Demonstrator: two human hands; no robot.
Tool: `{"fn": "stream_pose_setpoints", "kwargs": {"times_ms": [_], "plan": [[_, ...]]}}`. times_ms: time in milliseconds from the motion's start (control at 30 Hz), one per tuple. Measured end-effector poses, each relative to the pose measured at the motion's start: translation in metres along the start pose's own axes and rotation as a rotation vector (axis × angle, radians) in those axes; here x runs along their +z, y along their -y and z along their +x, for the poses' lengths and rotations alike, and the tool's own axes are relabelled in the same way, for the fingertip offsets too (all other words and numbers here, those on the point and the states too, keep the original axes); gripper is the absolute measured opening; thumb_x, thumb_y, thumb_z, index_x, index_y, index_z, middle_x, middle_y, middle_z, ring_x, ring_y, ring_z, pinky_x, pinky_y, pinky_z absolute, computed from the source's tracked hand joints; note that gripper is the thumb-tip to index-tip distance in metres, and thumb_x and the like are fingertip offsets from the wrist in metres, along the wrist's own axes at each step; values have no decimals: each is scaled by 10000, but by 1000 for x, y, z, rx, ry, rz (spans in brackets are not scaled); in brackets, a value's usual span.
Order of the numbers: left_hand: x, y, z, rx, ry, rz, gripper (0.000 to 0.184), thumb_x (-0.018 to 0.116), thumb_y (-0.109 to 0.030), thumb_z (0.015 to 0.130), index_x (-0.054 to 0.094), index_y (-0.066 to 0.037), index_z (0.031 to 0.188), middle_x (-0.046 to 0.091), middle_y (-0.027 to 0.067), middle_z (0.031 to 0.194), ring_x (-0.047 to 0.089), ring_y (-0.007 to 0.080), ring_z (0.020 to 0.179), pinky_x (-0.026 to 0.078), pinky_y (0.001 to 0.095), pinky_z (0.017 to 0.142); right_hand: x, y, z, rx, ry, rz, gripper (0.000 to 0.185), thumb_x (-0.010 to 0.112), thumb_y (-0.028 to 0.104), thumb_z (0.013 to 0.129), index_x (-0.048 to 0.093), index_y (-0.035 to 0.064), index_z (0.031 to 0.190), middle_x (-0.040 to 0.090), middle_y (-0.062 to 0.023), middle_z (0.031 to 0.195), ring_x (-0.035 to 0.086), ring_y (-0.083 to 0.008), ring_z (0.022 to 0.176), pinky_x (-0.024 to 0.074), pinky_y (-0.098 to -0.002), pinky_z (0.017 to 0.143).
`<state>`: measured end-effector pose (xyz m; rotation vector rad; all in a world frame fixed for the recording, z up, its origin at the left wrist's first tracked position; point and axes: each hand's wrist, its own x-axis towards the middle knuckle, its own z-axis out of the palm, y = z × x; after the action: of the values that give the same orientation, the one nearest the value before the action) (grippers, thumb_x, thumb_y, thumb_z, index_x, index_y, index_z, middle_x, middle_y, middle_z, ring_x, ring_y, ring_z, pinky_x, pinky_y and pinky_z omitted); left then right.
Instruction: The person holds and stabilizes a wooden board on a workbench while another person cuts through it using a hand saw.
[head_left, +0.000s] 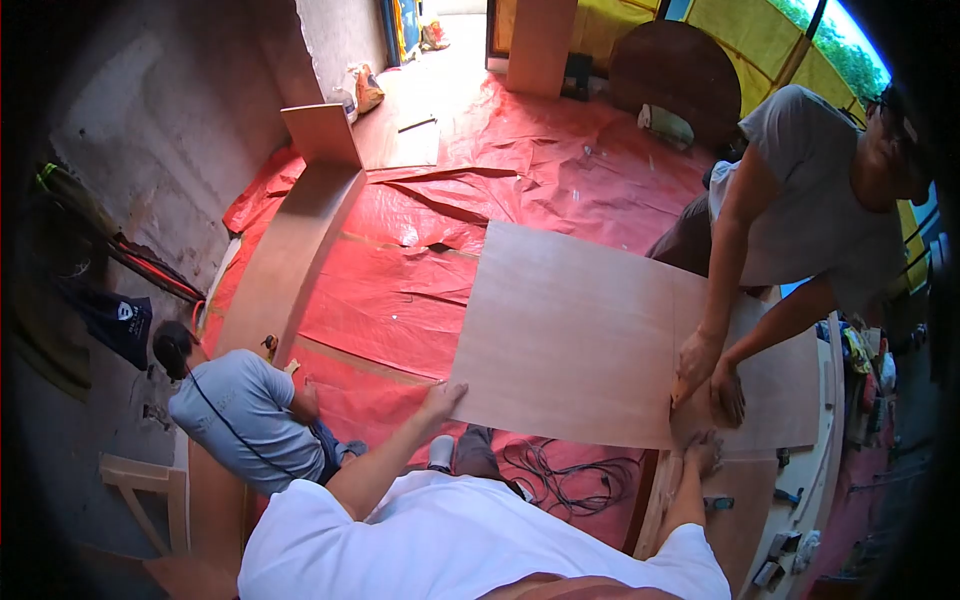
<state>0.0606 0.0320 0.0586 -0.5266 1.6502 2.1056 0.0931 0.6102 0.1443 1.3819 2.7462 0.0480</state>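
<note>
A large thin wooden panel (570,330) stretches from the middle of the view to the workbench on the right. My left hand (445,399) grips its near left corner, fingers wrapped on the edge. On the panel's near edge at the right, beside the bench, rests my right hand (704,453), its fingers apart. Just beyond it, a co-worker in a grey shirt (800,190) leans over the panel; one of their hands holds a small tool (679,394) on the board, and the other lies flat on it.
Red sheeting (380,310) covers the floor, with a coiled cable (570,478) near my feet. At the left, another person (245,420) crouches beside a long curved wooden piece (290,250). Clamps and small tools (718,503) lie on the bench. A dark round board (675,80) stands behind.
</note>
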Motion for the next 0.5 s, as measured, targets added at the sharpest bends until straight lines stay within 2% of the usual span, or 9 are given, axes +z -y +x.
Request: {"fn": "stream_pose_setpoints", "kwargs": {"times_ms": [133, 233, 333, 400, 500], "plan": [[9, -15, -11, -64, -29, -56, 351, 521, -313, 910, 572, -12, 1082, 625, 60, 899, 602, 143, 760, 504, 310, 642, -10, 8, -9, 5, -31, 12, 495, 403, 478, 886, 411, 304, 1349, 335, -108, 1430, 332, -306, 1301, 186, -526, 1064], [1, 2, 3, -26, -14, -55, 362, 517, -318, 909, 569, -12, 1096, 623, 67, 918, 601, 153, 795, 511, 332, 667, -31, 18, -19, 70, 118, 81, 492, 401, 485, 888, 412, 311, 1348, 333, -100, 1434, 325, -304, 1305, 178, -523, 1068], [0, 2, 8, -39, -45, -17, 380, 517, -320, 906, 554, -19, 1135, 615, 78, 967, 601, 166, 826, 516, 354, 711, -17, 14, -14, 36, 0, 71, 503, 395, 500, 891, 399, 312, 1358, 315, -86, 1446, 298, -294, 1322, 160, -517, 1077], [5, -12, -3, -127, -80, 14, 394, 519, -316, 903, 536, -24, 1167, 606, 85, 1003, 603, 174, 840, 518, 364, 734, -12, 12, -12, 36, -18, 70, 515, 387, 512, 894, 382, 311, 1368, 311, -82, 1449, 279, -287, 1332, 149, -503, 1085], [4, -10, -3, -95, -63, -51, 412, 519, -306, 902, 505, -24, 1202, 591, 92, 1045, 602, 185, 868, 521, 366, 734, -19, 16, -14, 40, -8, 69, 526, 377, 523, 897, 370, 308, 1377, 313, -78, 1449, 254, -277, 1346, 135, -487, 1094]]}}
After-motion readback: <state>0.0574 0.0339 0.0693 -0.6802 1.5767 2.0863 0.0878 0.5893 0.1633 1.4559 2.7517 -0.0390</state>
